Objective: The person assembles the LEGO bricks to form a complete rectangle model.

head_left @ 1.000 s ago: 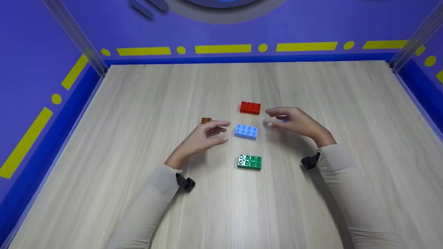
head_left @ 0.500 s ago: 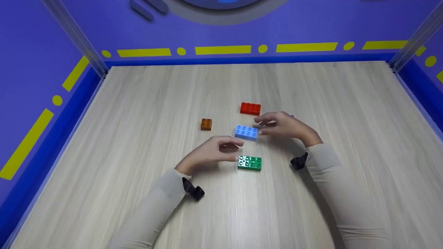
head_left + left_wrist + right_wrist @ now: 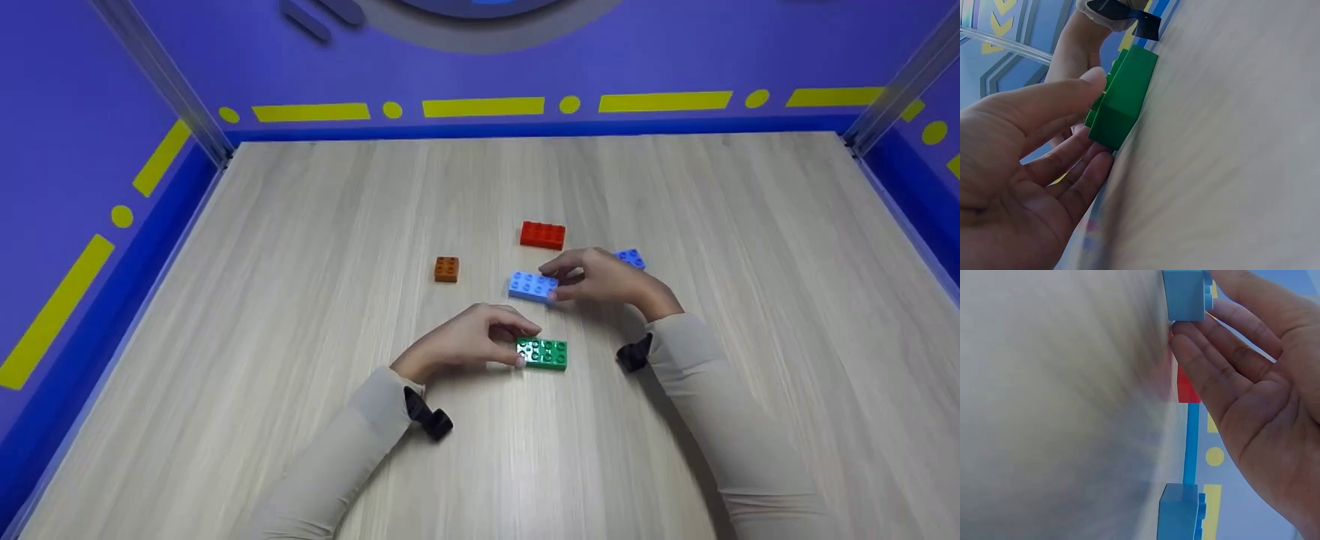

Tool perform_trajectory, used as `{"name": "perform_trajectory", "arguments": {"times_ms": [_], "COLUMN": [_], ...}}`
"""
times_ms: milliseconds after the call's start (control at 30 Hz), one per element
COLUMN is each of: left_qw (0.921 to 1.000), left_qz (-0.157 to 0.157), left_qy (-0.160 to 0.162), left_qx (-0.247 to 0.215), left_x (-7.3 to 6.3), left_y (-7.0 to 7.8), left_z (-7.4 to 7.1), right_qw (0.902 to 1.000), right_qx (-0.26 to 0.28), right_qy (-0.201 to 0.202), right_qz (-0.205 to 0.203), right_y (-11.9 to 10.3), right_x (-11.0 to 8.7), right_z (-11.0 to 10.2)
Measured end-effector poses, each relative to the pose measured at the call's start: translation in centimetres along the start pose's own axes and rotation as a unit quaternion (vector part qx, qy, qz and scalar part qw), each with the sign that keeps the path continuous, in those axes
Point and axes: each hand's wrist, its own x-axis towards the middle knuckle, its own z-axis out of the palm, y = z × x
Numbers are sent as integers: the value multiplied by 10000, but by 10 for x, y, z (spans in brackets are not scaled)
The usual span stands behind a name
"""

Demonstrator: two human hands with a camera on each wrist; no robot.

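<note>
At its left end the near green block [image 3: 546,354] is bracketed by the left hand [image 3: 469,339], the light blue block [image 3: 529,286] by the right hand [image 3: 602,277]; whether either is pinched cannot be told.

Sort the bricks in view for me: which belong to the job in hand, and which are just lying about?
Likely in the job:
Green brick, left hand at its left end
Light blue brick, right hand at its right end

Apparently just lying about:
Red brick, beyond the light blue one
Orange-brown brick, off to the left
Darker blue brick, partly hidden by the right hand
</note>
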Motion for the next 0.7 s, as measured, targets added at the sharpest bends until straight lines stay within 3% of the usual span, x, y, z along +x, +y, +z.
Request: {"name": "perform_trajectory", "arguments": {"times_ms": [267, 700], "left_qw": [9992, 9991], "left_qz": [28, -34], "left_qy": [-19, -4], "left_qx": [407, 418], "left_x": [0, -1], "left_y": [2, 5], "left_z": [-1, -1], "right_qw": [9999, 9997], "right_qx": [-97, -204], "right_qy": [9, 16], "right_qz": [63, 100], "right_y": [-4, -3], "right_x": [2, 2], "right_z": [1, 2]}}
